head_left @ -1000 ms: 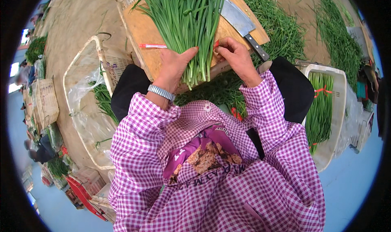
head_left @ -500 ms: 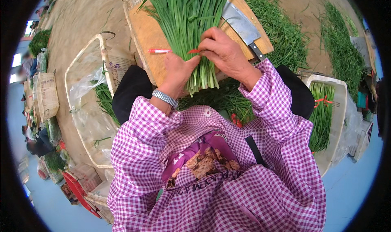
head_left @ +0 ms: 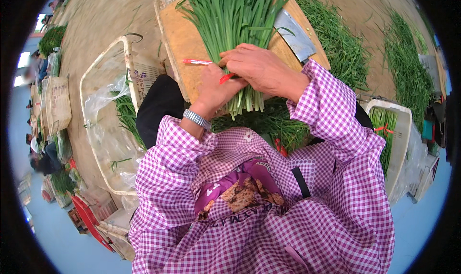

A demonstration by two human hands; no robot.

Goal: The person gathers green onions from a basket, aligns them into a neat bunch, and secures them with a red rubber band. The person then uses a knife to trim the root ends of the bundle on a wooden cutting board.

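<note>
A pink-and-white checked top is filling the lower middle; a big pale basket is standing on the left, and clear plastic is lying in it; a wooden board is sitting in front of the person; a heap of loose greens is lying on the ground just right of the board; the green bunch is lying on the board, its leaves pointing away and its pale ends pointing toward the person; a smaller pale basket is standing on the right, holding thin green stalks.

The right hand is bending over the top of the bunch, half curled; its fingertips are partly hiding, so I cannot tell if they are gripping; the left hand is closing around the bunch, its thumb lying across the stalks; a knife is lying flat on the board, right of the bunch; a silver wristband is circling the left wrist; a red-and-white strip is lying beside the bunch; a small red tie is showing between the two hands.
</note>
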